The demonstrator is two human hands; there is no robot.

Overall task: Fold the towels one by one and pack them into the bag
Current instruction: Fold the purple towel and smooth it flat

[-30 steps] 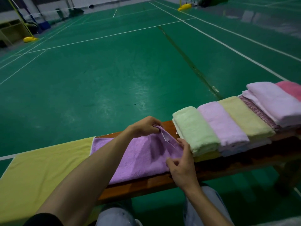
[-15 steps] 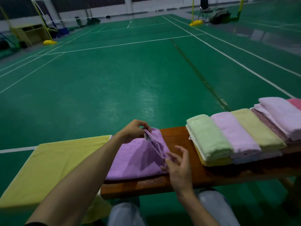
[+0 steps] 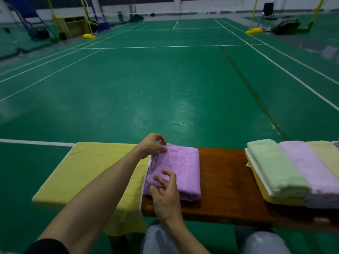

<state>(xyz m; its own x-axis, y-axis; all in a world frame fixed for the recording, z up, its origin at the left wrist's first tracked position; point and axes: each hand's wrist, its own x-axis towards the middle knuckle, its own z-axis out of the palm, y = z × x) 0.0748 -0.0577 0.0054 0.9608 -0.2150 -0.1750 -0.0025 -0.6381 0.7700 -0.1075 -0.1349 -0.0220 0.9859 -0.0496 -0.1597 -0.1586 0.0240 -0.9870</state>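
Two bare hands work on a folded purple terry towel (image 3: 180,169) lying on a brown wooden bench (image 3: 223,180).

The purple towel sits folded into a thick rectangle near the middle of the bench, its left edge just beside a flat yellow cloth (image 3: 88,173) that drapes over the bench's left end. The left hand (image 3: 152,146) pinches the towel's far left corner between thumb and curled fingers. The right hand (image 3: 165,195) hovers at the near left edge with fingers spread loosely; whether its fingertips touch the fabric is hard to tell. Well apart to the right lies a row of folded towels: a pale green one (image 3: 275,167), a lilac one (image 3: 308,167) and a pale yellow one (image 3: 326,154), overlapping side by side. Green court flooring (image 3: 146,85) stretches beyond.
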